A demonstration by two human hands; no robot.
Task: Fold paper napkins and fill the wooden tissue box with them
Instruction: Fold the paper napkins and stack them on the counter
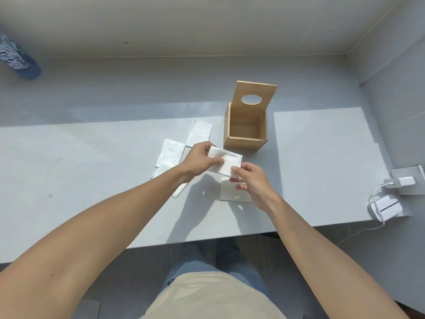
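Note:
A folded white napkin (226,162) is held above the table between both hands. My left hand (199,159) pinches its left edge and my right hand (251,180) grips its near right corner. The wooden tissue box (245,142) stands just beyond the hands, its lid with an oval hole (254,93) swung upright; the box interior looks empty. Several flat napkins lie on the table: one near the box (199,133), others to the left (169,153), and one under my right hand (227,192).
The grey table (92,180) runs to a near edge above my legs. A blue bottle (18,58) lies at the far left. A white charger (404,181) with its cable and a small white device (387,207) sit at the table's right edge.

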